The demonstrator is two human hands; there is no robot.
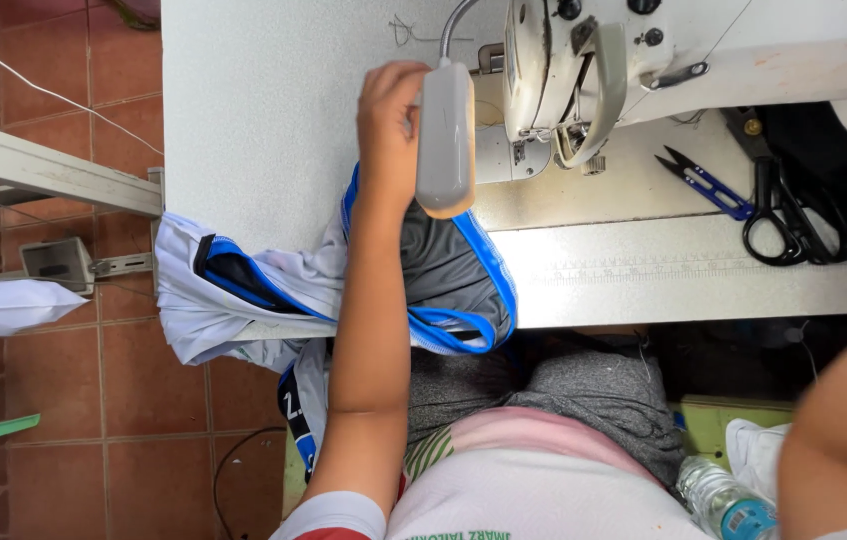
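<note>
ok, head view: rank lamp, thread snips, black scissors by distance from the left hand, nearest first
From the left hand:
1. Lamp: the hand is on its left side, touching it.
2. Thread snips: on the table to the right, past the sewing machine head.
3. Black scissors: farther right again, beside dark cloth.
</note>
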